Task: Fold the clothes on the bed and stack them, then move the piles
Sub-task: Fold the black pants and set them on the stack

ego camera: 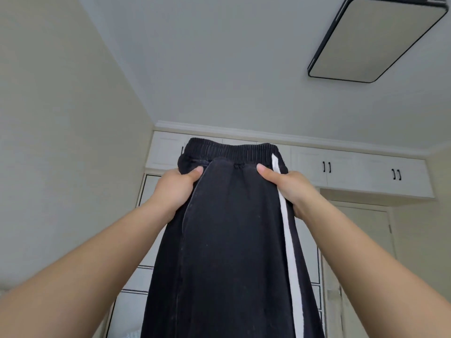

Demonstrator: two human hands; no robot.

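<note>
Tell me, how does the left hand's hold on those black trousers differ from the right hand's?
The left hand grips the plain dark edge of the black trousers; the right hand grips the edge with the white stripe. Both sit just under the elastic waistband, thumbs on the near side of the cloth, holding the trousers up in the air.
</note>
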